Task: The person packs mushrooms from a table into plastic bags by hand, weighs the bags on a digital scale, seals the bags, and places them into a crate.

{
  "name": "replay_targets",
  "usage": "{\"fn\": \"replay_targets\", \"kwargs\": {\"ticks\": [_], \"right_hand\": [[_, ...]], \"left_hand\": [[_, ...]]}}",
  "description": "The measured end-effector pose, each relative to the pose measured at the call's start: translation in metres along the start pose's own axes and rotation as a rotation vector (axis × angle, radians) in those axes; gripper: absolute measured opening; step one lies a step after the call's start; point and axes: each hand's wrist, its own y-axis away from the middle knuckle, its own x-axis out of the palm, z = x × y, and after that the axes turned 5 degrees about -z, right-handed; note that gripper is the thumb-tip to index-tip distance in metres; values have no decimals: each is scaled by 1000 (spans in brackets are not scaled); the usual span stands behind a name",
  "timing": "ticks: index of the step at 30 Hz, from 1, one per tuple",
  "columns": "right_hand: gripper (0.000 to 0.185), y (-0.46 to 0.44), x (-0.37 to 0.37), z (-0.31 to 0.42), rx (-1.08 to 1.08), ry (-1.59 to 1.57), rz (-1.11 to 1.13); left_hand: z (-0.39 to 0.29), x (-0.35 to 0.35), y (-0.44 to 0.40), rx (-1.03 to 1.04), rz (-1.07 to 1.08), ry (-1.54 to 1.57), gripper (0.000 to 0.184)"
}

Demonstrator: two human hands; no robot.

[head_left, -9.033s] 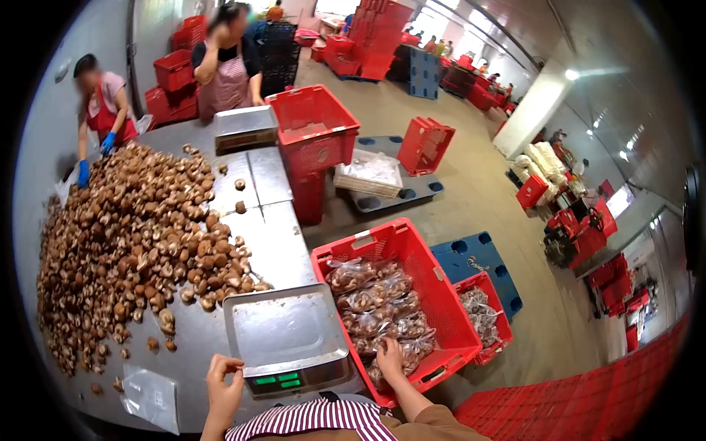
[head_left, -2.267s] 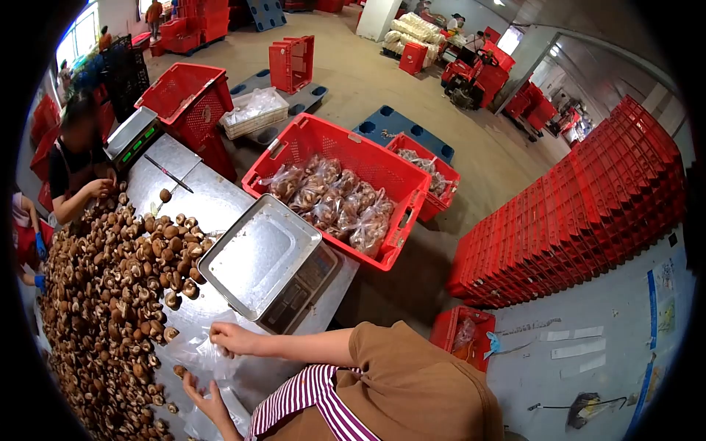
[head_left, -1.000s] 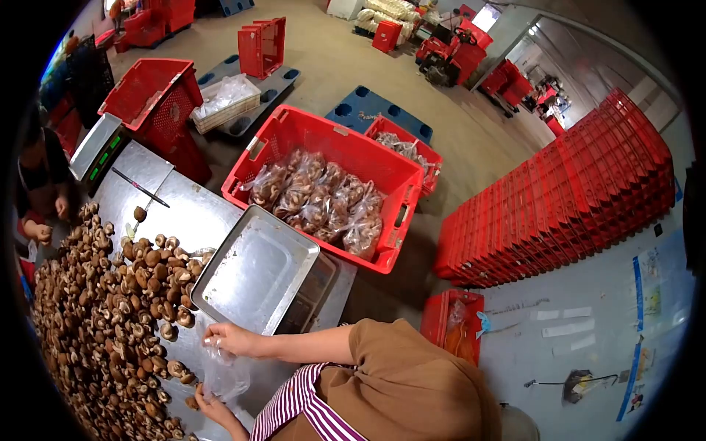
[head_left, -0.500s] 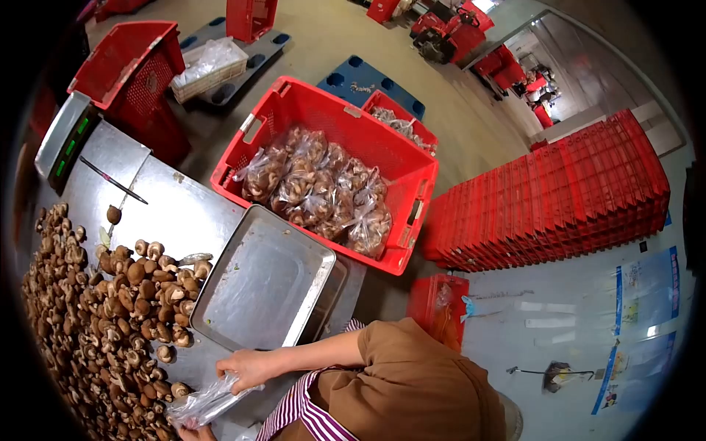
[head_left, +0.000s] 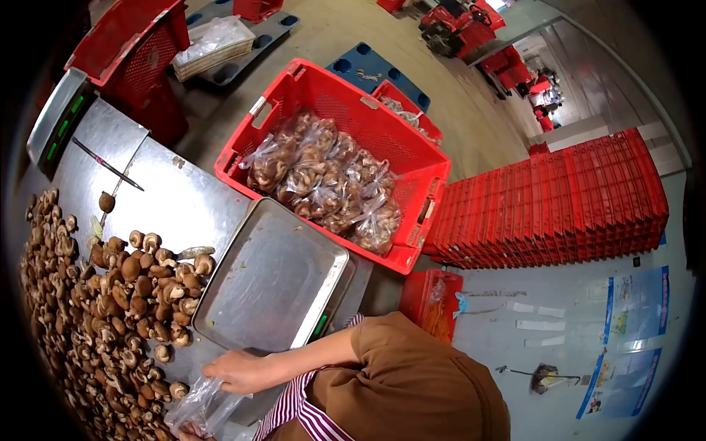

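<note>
A clear plastic bag (head_left: 200,403) stretches between my two hands above the table's near edge. My right hand (head_left: 239,370) has its fingers closed on the upper part of the bag. At the bottom edge of the view, my left hand (head_left: 193,431) grips the bag's lower part and is partly cut off. Just left of the bag lies a large heap of brown mushrooms (head_left: 131,294) on the metal table. An unfilled metal tray (head_left: 272,275) sits beyond my right hand, with a few small scraps in it.
A red crate (head_left: 423,192) holding bagged mushrooms (head_left: 323,176) stands beyond the tray. A scale display (head_left: 65,125) and a pen (head_left: 108,163) are at the table's far end. Stacked red crates (head_left: 551,202) stand on the right, near a white wall (head_left: 529,353).
My right hand has shifted slightly left with the bag, which looks more spread out now. The view has shifted slightly, and a green display now shows beside the tray.
</note>
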Motion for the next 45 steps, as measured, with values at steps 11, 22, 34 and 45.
{"fn": "replay_targets", "kwargs": {"ticks": [11,22,34,45], "right_hand": [[31,-68,1,-3,58,267,-89],[42,-203,24,24,-253,822,9],[59,-395,90,-21,-90,799,115],[57,-348,148,-4,-135,857,336]], "left_hand": [[50,-43,-2,-84,-158,350,21],[-5,-47,-106,821,-325,-408,38],[-19,-61,-257,552,-468,-692,48],[3,-83,-245,555,-80,-423,41]]}}
